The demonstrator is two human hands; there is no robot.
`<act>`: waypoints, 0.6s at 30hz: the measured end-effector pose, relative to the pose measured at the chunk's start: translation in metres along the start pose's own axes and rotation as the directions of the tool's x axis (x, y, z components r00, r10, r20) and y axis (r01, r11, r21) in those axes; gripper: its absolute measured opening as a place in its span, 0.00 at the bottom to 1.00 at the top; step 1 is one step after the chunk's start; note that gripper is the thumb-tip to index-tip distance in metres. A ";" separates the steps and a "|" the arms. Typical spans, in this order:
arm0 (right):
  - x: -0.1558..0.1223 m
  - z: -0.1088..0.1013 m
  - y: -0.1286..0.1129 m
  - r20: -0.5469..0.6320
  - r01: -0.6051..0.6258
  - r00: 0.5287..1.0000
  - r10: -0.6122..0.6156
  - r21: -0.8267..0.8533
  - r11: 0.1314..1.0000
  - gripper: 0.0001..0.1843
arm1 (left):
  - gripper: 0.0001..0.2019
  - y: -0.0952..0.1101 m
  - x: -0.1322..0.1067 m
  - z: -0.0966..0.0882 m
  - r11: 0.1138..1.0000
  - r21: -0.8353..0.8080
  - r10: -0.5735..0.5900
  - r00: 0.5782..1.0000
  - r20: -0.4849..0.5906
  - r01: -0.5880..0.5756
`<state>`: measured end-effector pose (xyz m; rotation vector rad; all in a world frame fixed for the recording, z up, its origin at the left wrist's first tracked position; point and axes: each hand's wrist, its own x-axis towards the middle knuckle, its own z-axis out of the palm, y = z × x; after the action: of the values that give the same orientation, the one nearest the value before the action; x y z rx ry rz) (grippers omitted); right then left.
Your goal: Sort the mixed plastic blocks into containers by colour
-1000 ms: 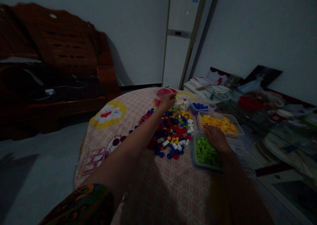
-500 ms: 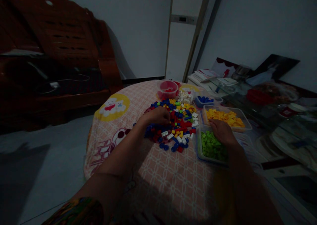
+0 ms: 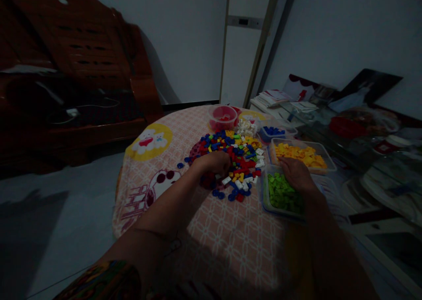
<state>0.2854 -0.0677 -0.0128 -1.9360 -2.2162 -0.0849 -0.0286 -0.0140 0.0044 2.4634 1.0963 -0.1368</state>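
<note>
My left hand (image 3: 216, 162) is closed, its fingertips pointing down into a mixed pile of toy building bricks (image 3: 242, 152). What its fingers hold, if anything, is hidden. My right hand (image 3: 296, 173) hovers over the shared edge of two plastic boxes, thumb and fingers pressed together. Whether it pinches a brick or the rim, I cannot make out. Under it is the box of green bricks (image 3: 280, 192); just beyond lies the box of yellow bricks (image 3: 301, 155). Blue round pieces (image 3: 218, 194) and a few white bricks (image 3: 242, 184) lie at the pile's near side.
Behind the pile stand a pink tub with red bricks (image 3: 222, 117), a heap of white bricks (image 3: 246, 127) and a box of blue bricks (image 3: 273, 132). A patterned cloth (image 3: 217, 234) covers the round table. To the right is a cluttered glass-topped table (image 3: 316, 119); a wooden bench (image 3: 89, 58) stands left.
My left hand has shifted slightly nearer to me and to the right over the pile, uncovering bricks behind it. My right hand stays at the boxes' edge.
</note>
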 end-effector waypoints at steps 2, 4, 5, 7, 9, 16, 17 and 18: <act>0.000 0.002 0.001 -0.025 0.012 1.000 -0.012 0.002 1.000 0.23 | 0.07 -0.006 0.000 -0.002 0.998 -0.054 0.011 0.999 -0.030 -0.013; 0.000 0.003 0.002 -0.039 0.015 0.999 -0.016 -0.003 1.000 0.22 | 0.08 -0.013 0.001 -0.003 0.993 -0.112 0.031 0.995 -0.093 -0.042; 0.000 0.004 0.002 -0.041 0.015 0.999 -0.015 -0.009 1.000 0.22 | 0.09 -0.016 0.003 -0.003 0.986 -0.152 0.044 0.991 -0.128 -0.064; 0.000 0.004 0.002 -0.038 0.012 0.999 -0.012 -0.020 1.000 0.22 | 0.10 -0.023 0.009 -0.002 0.963 -0.249 0.054 0.981 -0.185 -0.100; -0.001 0.004 0.001 -0.038 0.012 0.999 -0.013 -0.022 1.000 0.22 | 0.10 -0.029 0.019 -0.003 0.935 -0.339 0.023 0.973 -0.230 -0.102; -0.001 0.005 0.000 -0.043 0.000 0.999 0.000 -0.009 1.000 0.21 | 0.11 -0.032 0.086 -0.042 0.879 -0.473 -0.250 0.788 -0.563 -0.059; 0.000 0.006 0.001 -0.046 -0.001 0.999 0.000 -0.014 1.000 0.21 | 0.13 -0.031 0.096 -0.050 0.868 -0.493 -0.285 0.750 -0.596 -0.063; 0.000 0.006 0.001 -0.050 0.002 0.999 -0.002 -0.017 1.000 0.21 | 0.14 -0.029 0.104 -0.058 0.866 -0.497 -0.307 0.714 -0.629 -0.065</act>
<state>0.2856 -0.0665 -0.0189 -1.9184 -2.1923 -0.1509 0.0160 0.0988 0.0188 1.9702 1.3698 1.0024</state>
